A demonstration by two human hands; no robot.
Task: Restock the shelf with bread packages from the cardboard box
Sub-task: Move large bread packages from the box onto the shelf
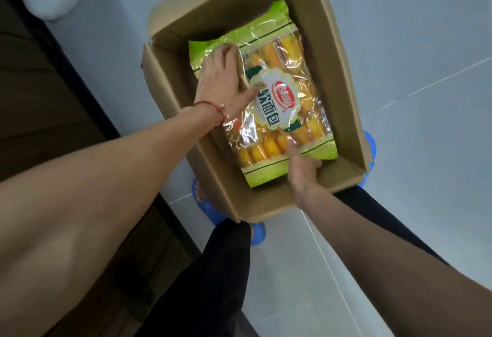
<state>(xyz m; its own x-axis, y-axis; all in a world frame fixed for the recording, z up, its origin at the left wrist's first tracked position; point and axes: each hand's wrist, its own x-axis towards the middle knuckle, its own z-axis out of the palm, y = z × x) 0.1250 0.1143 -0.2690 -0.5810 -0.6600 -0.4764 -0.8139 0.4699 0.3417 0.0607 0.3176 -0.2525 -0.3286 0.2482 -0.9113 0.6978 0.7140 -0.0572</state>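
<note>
Cardboard, plain brown, makes up the open box sitting on the pale tiled floor, its flaps folded outward. Inside lies a bread pack, a clear bag with green ends, yellow rolls showing through the film and a white label with a red oval in the middle. It lies flat and slantwise, filling most of the box.

Both bare arms reach down into the box. The left hand rests palm down on the pack's left side near the far green end, fingers spread flat over the film and the thumb angled toward the label; it presses on the pack rather than closing round it. A red string bracelet with small beads circles that wrist. The right hand is at the near end, thumb on top over the rolls, with the other fingers tucked under the green edge and hidden, so it pinches that end of the pack.

Blue slippers show under the box's near corners, and black trouser legs stand below. Dark wooden furniture runs along the left.
</note>
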